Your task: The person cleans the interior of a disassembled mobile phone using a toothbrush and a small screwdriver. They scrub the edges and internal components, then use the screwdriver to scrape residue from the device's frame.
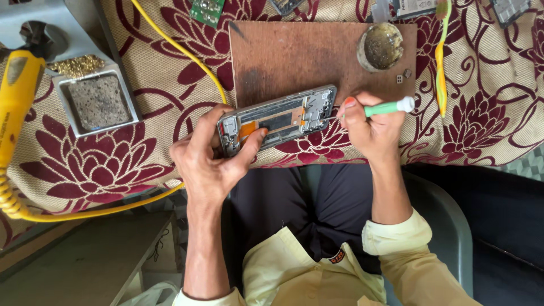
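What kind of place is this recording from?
Probably a small phone repair bench: an opened phone held over a wooden board, a yellow soldering iron, and loose circuit boards on the patterned cloth.

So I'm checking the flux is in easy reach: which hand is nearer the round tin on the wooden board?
Right. The right hand, holding a green-handled tool, sits just below the tin; the left hand grips the opened phone, farther left.

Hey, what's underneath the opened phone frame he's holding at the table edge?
Under the phone frame lie the wooden board and the patterned cloth. The left hand grips one end; the right hand holds a green tool. The frame's underside is hidden.
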